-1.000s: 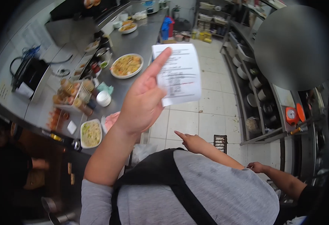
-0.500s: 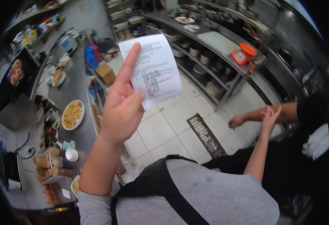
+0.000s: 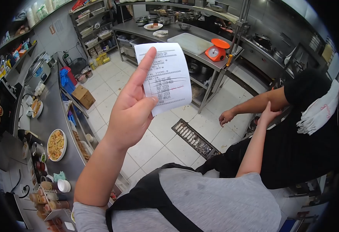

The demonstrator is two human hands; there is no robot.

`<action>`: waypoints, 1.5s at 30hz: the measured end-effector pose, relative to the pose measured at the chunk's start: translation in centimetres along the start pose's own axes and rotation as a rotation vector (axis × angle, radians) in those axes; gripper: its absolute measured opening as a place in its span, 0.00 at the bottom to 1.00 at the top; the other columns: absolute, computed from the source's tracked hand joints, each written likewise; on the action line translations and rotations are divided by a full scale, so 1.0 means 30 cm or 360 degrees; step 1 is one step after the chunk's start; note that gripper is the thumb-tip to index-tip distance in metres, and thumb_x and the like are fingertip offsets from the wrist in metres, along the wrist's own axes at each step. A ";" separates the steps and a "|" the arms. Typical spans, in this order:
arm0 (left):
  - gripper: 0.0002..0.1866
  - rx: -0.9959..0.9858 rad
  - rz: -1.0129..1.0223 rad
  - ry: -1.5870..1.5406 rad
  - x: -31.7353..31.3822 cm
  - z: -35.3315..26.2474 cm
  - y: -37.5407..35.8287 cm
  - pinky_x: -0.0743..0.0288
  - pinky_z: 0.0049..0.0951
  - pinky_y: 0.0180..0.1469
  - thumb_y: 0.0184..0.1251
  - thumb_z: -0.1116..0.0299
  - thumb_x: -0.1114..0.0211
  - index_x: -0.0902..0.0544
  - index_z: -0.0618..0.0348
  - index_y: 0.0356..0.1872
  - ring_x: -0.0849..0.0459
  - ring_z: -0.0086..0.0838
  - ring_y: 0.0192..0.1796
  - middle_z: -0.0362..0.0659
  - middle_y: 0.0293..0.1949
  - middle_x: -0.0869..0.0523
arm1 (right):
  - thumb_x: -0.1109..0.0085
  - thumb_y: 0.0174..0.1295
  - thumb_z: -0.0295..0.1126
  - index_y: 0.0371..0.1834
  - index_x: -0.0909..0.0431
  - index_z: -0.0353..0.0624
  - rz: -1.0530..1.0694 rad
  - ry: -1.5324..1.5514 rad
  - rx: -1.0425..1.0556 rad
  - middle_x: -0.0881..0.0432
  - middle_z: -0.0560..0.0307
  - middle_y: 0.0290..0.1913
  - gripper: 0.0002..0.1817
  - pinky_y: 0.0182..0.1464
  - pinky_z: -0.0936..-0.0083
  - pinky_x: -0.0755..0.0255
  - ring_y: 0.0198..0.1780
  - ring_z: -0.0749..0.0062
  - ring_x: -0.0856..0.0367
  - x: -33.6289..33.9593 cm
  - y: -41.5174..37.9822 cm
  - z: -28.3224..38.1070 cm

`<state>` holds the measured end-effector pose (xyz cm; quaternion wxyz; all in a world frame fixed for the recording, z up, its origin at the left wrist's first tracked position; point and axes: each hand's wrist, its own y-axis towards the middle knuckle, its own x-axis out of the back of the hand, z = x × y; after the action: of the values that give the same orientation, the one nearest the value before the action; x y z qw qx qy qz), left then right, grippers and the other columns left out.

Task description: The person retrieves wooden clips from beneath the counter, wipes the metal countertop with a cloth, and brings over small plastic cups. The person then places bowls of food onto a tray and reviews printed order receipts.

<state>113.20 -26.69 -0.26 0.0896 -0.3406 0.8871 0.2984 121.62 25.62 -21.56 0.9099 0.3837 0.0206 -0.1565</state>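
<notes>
A printed paper receipt [image 3: 169,81] is pinched in my left hand [image 3: 132,112], the thumb in front and the index finger stretched up along the paper's left side. Pen lines cross some of its printed rows. At the right, my right hand [image 3: 269,115] lies on the forearm [image 3: 254,103] of another person in black, its fingers against the arm near the elbow. That person's own hand [image 3: 226,117] hangs over the floor. A white cloth [image 3: 319,110] lies against the person's dark clothing.
On the left, a steel counter [image 3: 71,170] holds a pasta plate [image 3: 56,145], white cups [image 3: 64,185] and sauce bottles. Farther back stand an orange scale [image 3: 216,51], a white cutting board [image 3: 187,43] and a cardboard box [image 3: 83,96]. A drain grate [image 3: 194,137] crosses the tiled floor.
My view has turned, so the counters sit differently in it. My right hand now rests on the other person's arm, where its fingers were spread beside it before. My left hand still holds the receipt.
</notes>
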 end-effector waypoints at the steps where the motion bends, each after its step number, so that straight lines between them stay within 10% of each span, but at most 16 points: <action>1: 0.44 0.0025 0.0005 0.0014 0.002 0.001 0.004 0.43 0.39 0.75 0.54 0.87 0.55 0.52 0.61 0.78 0.39 0.38 0.76 0.52 0.76 0.44 | 0.34 0.64 0.42 0.67 0.37 0.33 0.0008 0.0007 -0.0002 0.25 0.37 0.61 0.35 0.58 0.61 0.26 0.54 0.54 0.19 -0.004 -0.001 -0.010; 6: 0.44 0.0040 -0.0011 0.0002 0.023 0.009 0.026 0.44 0.39 0.75 0.54 0.88 0.55 0.52 0.62 0.78 0.38 0.38 0.76 0.53 0.76 0.44 | 0.33 0.58 0.30 0.75 0.73 0.27 0.0514 -0.0517 -0.0112 0.54 0.20 0.73 0.57 0.73 0.51 0.44 0.73 0.37 0.44 0.000 -0.016 -0.038; 10: 0.45 0.0023 -0.0001 -0.0067 0.052 0.025 0.046 0.44 0.39 0.76 0.53 0.87 0.55 0.52 0.63 0.78 0.38 0.38 0.76 0.54 0.75 0.43 | 0.33 0.58 0.34 0.76 0.60 0.29 0.0770 -0.0461 -0.0223 0.49 0.27 0.75 0.51 0.69 0.51 0.38 0.70 0.37 0.37 0.074 0.072 0.150; 11: 0.45 0.0014 0.0003 -0.0062 0.060 0.026 0.050 0.45 0.39 0.76 0.52 0.87 0.55 0.52 0.64 0.78 0.39 0.38 0.76 0.55 0.75 0.42 | 0.33 0.59 0.39 0.76 0.58 0.34 0.1530 -0.0714 -0.0697 0.46 0.34 0.75 0.51 0.68 0.51 0.37 0.68 0.36 0.34 0.073 0.103 0.189; 14: 0.45 0.0003 0.0002 -0.0074 0.074 0.023 0.051 0.46 0.39 0.76 0.51 0.87 0.55 0.52 0.64 0.78 0.39 0.39 0.76 0.55 0.75 0.42 | 0.38 0.64 0.45 0.52 0.29 0.33 0.2499 -0.1435 -0.0177 0.23 0.36 0.48 0.25 0.51 0.57 0.27 0.47 0.47 0.20 0.023 -0.099 0.405; 16: 0.45 -0.0009 0.0006 -0.0096 0.092 0.020 0.048 0.45 0.38 0.76 0.52 0.89 0.58 0.53 0.62 0.78 0.39 0.38 0.76 0.53 0.75 0.41 | 0.43 0.66 0.50 0.26 0.18 0.34 0.2448 -0.0785 0.0236 0.19 0.40 0.23 0.26 0.38 0.56 0.26 0.30 0.46 0.18 -0.024 -0.377 0.397; 21: 0.45 -0.0124 -0.0131 -0.0005 0.134 -0.035 -0.026 0.46 0.34 0.75 0.53 0.90 0.60 0.55 0.60 0.79 0.38 0.34 0.75 0.50 0.74 0.40 | 0.45 0.65 0.52 0.49 0.18 0.40 0.3765 -0.0246 0.1045 0.16 0.42 0.50 0.25 0.58 0.56 0.27 0.53 0.49 0.17 0.055 -1.144 0.540; 23: 0.44 -0.0086 -0.0212 0.0075 0.168 -0.099 -0.089 0.47 0.30 0.75 0.57 0.90 0.57 0.55 0.59 0.79 0.38 0.29 0.75 0.47 0.75 0.39 | 0.41 0.62 0.43 0.57 0.21 0.41 0.4421 0.0819 0.0258 0.18 0.41 0.55 0.24 0.59 0.64 0.27 0.57 0.49 0.20 0.151 -1.400 0.514; 24: 0.42 -0.0179 -0.0206 0.0125 0.184 -0.131 -0.123 0.48 0.27 0.74 0.63 0.88 0.54 0.55 0.58 0.79 0.37 0.26 0.74 0.46 0.75 0.39 | 0.37 0.56 0.41 0.57 0.20 0.43 0.4452 0.1538 -0.0181 0.17 0.40 0.53 0.25 0.58 0.67 0.26 0.54 0.50 0.18 0.198 -1.767 0.198; 25: 0.40 -0.0218 -0.0356 0.0234 0.178 -0.193 -0.167 0.44 0.33 0.74 0.64 0.86 0.50 0.53 0.61 0.78 0.37 0.32 0.74 0.49 0.75 0.40 | 0.36 0.55 0.43 0.58 0.21 0.43 0.4493 0.1696 0.0354 0.17 0.43 0.55 0.27 0.61 0.68 0.28 0.57 0.54 0.19 0.164 -1.804 0.184; 30: 0.28 -0.0302 -0.1083 0.1400 0.123 -0.608 -0.538 0.39 0.27 0.70 0.73 0.78 0.45 0.37 0.60 0.73 0.31 0.24 0.68 0.44 0.69 0.29 | 0.37 0.57 0.42 0.59 0.21 0.42 0.4443 0.0267 0.1348 0.16 0.43 0.54 0.27 0.59 0.67 0.27 0.56 0.55 0.18 -0.004 -1.834 0.299; 34: 0.27 -0.0307 -0.1966 0.2372 -0.074 -0.951 -0.761 0.26 0.24 0.60 0.71 0.80 0.42 0.28 0.49 0.70 0.21 0.20 0.57 0.41 0.62 0.20 | 0.38 0.58 0.42 0.59 0.22 0.41 0.4292 0.0168 0.1563 0.16 0.44 0.53 0.27 0.58 0.67 0.26 0.54 0.56 0.18 -0.131 -1.968 0.440; 41: 0.19 -0.0864 -0.2592 0.3993 -0.619 -1.590 -1.097 0.23 0.20 0.47 0.70 0.74 0.38 0.17 0.45 0.60 0.20 0.16 0.44 0.36 0.51 0.15 | 0.40 0.60 0.42 0.61 0.23 0.40 0.4225 0.0194 0.1697 0.15 0.45 0.52 0.26 0.55 0.65 0.25 0.52 0.57 0.16 -0.148 -2.102 0.571; 45: 0.19 -0.0623 -0.3452 0.4515 -0.973 -1.928 -1.366 0.24 0.26 0.47 0.66 0.67 0.35 0.15 0.39 0.58 0.17 0.22 0.43 0.39 0.47 0.12 | 0.40 0.62 0.41 0.61 0.23 0.39 0.4292 0.0332 0.1691 0.15 0.45 0.51 0.26 0.54 0.64 0.24 0.51 0.58 0.16 -0.101 -2.159 0.588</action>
<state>164.66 -68.93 37.73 0.5635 0.6850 0.3614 0.2873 97.80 -28.51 -53.45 0.1102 0.4055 -0.3431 0.8401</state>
